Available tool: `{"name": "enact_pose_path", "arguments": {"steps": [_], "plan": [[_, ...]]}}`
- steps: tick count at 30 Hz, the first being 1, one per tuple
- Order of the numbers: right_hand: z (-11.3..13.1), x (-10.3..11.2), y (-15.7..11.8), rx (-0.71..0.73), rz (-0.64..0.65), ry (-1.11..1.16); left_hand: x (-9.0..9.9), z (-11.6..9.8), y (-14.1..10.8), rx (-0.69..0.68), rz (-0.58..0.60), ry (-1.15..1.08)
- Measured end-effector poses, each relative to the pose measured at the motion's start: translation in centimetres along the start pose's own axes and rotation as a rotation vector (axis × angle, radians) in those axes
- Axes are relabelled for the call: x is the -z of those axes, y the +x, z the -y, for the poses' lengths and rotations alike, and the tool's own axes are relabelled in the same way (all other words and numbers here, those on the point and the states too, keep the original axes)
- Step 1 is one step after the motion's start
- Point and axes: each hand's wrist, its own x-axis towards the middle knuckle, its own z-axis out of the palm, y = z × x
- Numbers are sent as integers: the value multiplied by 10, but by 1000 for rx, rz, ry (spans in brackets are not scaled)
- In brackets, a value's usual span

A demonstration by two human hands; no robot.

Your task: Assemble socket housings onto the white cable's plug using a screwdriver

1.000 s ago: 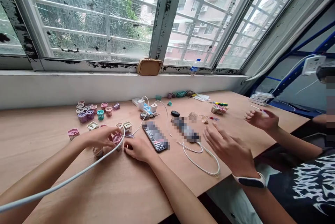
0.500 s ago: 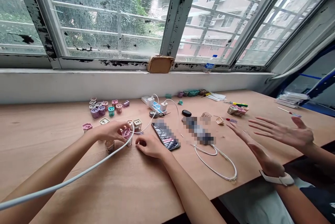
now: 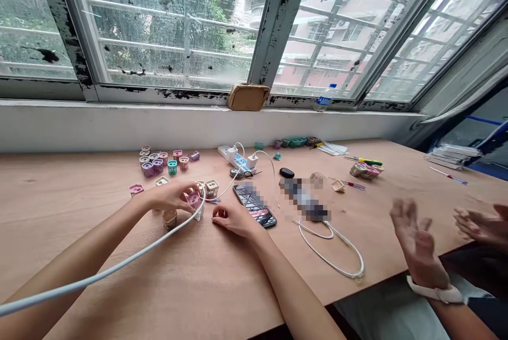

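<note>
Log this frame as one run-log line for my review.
left hand: on pink plastic casing | right hand: on wooden table, beside phone | white cable across left forearm | co-worker's hands raised

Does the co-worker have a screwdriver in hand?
No, the co-worker's hands are open and empty, and a screwdriver lies on the table.

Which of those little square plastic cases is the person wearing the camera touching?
The pink case under the fingertips of the left hand; the cream cases nearby stand apart from it.
</note>
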Motion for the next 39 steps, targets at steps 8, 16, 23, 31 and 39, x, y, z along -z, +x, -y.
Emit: {"name": "enact_pose_path", "arguments": {"steps": [8,16,23,31,39], "plan": [[3,-7,4,49,-4,-32,-1,2,2,-43,5,8],[1,-11,7,95,-92,4,-1,-1,3,-65,5,9],[19,-23,18,233,-230,147,-1,-6,2,-53,-2,-46],[11,-14,16,50,-297,-63,-3,-9,1,-13,0,67],[0,-8,14,-89,-262,-216,-17,-16,7,46,-6,318]]}}
